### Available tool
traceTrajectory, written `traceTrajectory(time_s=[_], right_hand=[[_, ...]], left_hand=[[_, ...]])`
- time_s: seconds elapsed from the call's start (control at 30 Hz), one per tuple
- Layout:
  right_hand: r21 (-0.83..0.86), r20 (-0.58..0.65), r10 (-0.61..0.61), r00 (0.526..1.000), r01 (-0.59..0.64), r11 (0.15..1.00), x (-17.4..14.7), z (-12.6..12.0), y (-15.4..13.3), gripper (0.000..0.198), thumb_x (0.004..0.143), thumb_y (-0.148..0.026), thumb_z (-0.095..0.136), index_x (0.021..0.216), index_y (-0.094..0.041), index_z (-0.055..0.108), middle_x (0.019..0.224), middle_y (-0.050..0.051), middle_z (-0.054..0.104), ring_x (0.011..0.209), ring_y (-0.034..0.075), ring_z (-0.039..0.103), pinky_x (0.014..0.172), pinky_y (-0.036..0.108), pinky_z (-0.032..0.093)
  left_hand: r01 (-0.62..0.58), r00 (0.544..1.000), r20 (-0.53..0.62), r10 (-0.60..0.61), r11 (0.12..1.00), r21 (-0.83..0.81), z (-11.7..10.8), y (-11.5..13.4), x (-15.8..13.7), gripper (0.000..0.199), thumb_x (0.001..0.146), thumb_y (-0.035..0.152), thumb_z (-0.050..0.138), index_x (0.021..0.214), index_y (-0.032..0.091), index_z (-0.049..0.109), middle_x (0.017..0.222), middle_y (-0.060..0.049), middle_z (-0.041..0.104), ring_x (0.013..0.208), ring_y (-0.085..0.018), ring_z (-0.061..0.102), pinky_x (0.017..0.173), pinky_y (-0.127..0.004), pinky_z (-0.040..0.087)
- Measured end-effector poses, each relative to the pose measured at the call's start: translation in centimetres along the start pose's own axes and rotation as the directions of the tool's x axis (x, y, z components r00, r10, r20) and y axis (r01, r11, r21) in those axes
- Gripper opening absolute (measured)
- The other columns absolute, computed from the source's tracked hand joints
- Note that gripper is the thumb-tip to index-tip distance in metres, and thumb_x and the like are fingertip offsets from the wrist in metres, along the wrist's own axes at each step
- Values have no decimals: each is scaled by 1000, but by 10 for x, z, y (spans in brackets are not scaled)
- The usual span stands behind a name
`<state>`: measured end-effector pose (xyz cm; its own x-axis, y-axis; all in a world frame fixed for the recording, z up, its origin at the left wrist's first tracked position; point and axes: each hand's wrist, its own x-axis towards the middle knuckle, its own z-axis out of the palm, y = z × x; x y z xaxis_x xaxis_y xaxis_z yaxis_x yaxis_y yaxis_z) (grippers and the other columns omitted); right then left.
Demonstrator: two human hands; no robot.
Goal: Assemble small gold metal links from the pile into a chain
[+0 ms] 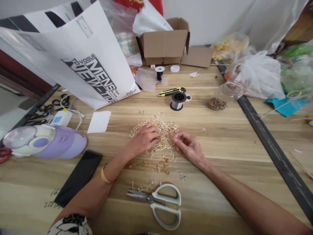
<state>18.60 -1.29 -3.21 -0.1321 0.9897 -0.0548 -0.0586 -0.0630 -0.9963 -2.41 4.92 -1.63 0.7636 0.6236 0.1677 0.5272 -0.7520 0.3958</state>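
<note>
A loose pile of small gold and silver jewelry pieces [160,124] lies in the middle of the wooden table. Over its left part rests my left hand [146,138], palm down, fingers a little apart and bent, their tips among the pieces. My right hand [187,145] is at the pile's right edge with thumb and fingers pinched together; whatever is between them is too small to make out. Nearer to me lie gold chains [151,165], a short silver chain [182,176] and another silver chain [146,186], just above scissors with pale handles [179,199].
Behind the pile are a wire spool [177,101], a utility knife [171,91], a black thread spool [159,75] and a jar of beads [220,101]. At left are a phone [78,178], a purple bottle [61,143], white paper [99,122] and a large bag [80,65].
</note>
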Motion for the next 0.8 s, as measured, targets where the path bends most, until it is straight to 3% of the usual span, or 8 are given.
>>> traceTrajectory(time_s=[0.3, 0.43, 0.8], right_hand=[[-15, 5, 2, 1000, -2, 1000, 0, -1, 0, 27, 81, -43, 63, 79, -17, 55, 52, -5, 43, 43, 8, 37, 40, 21, 29], [-10, 12, -2, 1000, 2, 1000, 0, -2, 1, 25, 82, -41, 62, 79, -17, 55, 54, -5, 45, 45, 8, 38, 41, 21, 30], [-12, 15, -4, 1000, 4, 1000, 0, -1, 2, 26, 81, -41, 62, 79, -17, 55, 52, -5, 44, 44, 8, 37, 41, 21, 29]], left_hand=[[90, 977, -176, -124, 978, -190, -4, -4, 4, 6, 81, 18, 63, 77, 17, 67, 80, -4, 66, 82, -18, 55, 81, -33, 42], [144, 965, -180, -191, 959, -245, -7, -7, 3, 6, 81, 18, 63, 77, 17, 68, 75, -3, 69, 76, -17, 57, 75, -32, 44], [306, 929, -93, -359, 883, -355, -14, -2, 2, 11, 79, 21, 64, 86, 20, 72, 88, -4, 74, 82, -17, 66, 75, -30, 50]])
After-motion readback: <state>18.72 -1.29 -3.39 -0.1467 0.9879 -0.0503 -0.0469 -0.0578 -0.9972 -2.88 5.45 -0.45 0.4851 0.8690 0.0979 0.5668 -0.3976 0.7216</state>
